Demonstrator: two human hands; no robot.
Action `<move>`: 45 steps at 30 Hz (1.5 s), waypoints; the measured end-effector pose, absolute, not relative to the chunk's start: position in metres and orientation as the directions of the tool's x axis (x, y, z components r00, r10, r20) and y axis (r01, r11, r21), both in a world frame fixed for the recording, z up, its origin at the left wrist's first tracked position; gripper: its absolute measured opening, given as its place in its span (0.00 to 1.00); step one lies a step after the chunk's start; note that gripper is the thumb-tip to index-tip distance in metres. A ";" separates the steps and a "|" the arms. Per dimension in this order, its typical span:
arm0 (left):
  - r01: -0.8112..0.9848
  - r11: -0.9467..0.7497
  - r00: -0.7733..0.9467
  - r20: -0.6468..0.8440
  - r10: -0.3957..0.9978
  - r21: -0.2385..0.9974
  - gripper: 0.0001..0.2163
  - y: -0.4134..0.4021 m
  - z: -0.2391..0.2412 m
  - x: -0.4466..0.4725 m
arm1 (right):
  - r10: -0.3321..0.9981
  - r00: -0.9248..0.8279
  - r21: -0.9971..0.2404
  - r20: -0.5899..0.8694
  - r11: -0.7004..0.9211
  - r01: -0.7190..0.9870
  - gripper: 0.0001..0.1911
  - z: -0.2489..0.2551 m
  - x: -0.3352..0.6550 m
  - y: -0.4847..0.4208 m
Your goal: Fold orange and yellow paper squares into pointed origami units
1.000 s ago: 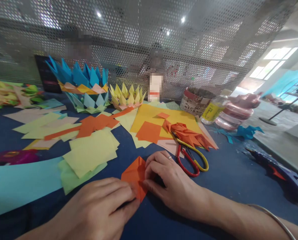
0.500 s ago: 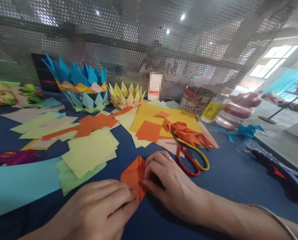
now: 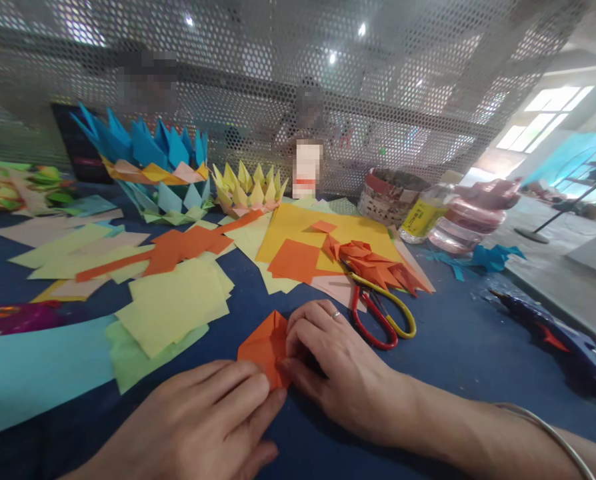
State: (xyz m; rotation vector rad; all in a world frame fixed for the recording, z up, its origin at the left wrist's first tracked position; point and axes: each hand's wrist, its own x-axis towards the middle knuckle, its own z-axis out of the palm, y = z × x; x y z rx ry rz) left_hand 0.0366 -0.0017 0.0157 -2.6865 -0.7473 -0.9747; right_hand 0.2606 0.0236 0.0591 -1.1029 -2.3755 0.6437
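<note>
An orange piece of folded paper (image 3: 261,347) lies on the dark blue table between my hands, its pointed corner facing away from me. My left hand (image 3: 213,417) presses on its near left edge, fingers together and covering that part. Curled round the right edge, my right hand (image 3: 335,370) pinches the paper between thumb and fingers. Just beyond the right hand are scissors (image 3: 378,313) with red and yellow handles. Orange folded pieces (image 3: 373,263) and a flat orange square (image 3: 294,260) rest on a yellow sheet (image 3: 273,233) behind them.
Pale yellow sheets (image 3: 173,307) and a light blue sheet (image 3: 38,373) lie to the left. Blue-topped paper petals (image 3: 163,147) and a yellow paper flower (image 3: 251,187) stand at the back. At right are a glue gun (image 3: 553,333), a bottle (image 3: 421,217) and a pink jug (image 3: 471,220).
My left hand has shifted slightly along the near edge of the orange paper, and its thumb now shows lower down. The right hand keeps its pinch. The whole view has moved slightly.
</note>
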 end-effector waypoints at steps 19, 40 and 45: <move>0.536 -0.844 0.667 0.622 0.409 -0.020 0.17 -0.007 0.012 0.035 | 0.805 -0.573 -0.627 0.150 0.526 0.575 0.16 0.063 0.266 0.028; 0.475 -0.864 0.568 0.692 0.445 0.165 0.10 0.004 0.032 0.031 | 0.719 -0.560 -0.575 0.412 0.682 0.453 0.16 0.054 0.272 0.027; 0.573 -0.810 0.551 0.674 0.492 0.123 0.11 0.013 0.039 0.026 | 0.637 -0.605 -0.473 0.477 0.766 0.434 0.12 0.058 0.268 0.023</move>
